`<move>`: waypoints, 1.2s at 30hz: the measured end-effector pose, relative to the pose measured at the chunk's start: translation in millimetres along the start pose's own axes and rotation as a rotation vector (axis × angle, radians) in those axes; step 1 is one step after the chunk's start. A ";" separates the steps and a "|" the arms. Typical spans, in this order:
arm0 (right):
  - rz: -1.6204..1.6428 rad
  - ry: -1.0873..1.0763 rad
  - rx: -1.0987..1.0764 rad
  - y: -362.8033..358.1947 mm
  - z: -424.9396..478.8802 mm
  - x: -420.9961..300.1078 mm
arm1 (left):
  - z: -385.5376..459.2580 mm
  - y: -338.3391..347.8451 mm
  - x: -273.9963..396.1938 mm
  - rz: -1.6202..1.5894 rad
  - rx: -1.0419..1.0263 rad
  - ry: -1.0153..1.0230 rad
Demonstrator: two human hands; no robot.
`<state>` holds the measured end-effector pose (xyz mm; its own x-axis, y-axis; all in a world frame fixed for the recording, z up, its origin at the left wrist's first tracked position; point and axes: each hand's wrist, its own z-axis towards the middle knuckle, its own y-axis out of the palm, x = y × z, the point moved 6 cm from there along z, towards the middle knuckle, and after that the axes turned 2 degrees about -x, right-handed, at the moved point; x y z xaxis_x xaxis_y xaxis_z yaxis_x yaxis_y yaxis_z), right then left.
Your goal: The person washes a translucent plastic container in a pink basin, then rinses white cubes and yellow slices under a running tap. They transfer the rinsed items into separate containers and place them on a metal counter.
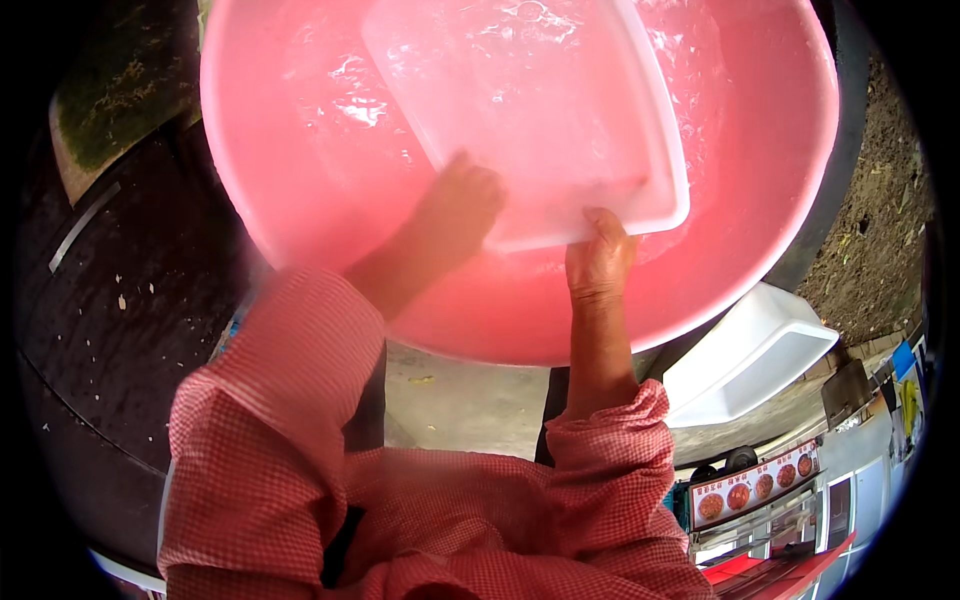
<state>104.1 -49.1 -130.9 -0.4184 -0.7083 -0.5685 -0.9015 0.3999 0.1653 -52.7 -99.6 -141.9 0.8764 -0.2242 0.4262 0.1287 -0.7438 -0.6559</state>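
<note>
A large pink plastic tub [292, 180] of water spreads out before me. A white rectangular plastic tray [547, 142] lies tilted in it, partly under the rippling water and tinted pink. My right hand [604, 251] grips the tray's near rim close to its right corner, thumb over the edge. Blurred by motion, my left hand [461, 206] is over the tray's near left side, fingers curled. Whether it touches the tray or has something in it cannot be made out.
Right of the tub, another white plastic tray [750, 352] rests tilted by the rim. A dark, speckled surface [112, 322] lies left. Bare soil [870, 225] is at right, concrete [465, 397] below the tub. A food-picture sign [754, 484] with writing is at lower right.
</note>
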 end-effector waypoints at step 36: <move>0.188 0.185 0.112 -29.0 5.6 48.6 | -3.4 -4.1 23.7 -0.555 -0.030 -0.173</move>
<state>110.5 -91.8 -167.8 -0.5996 -0.7055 -0.3779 -0.7926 0.5889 0.1581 -34.1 -104.0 -127.0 0.7448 0.3088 0.5915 0.5796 -0.7386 -0.3443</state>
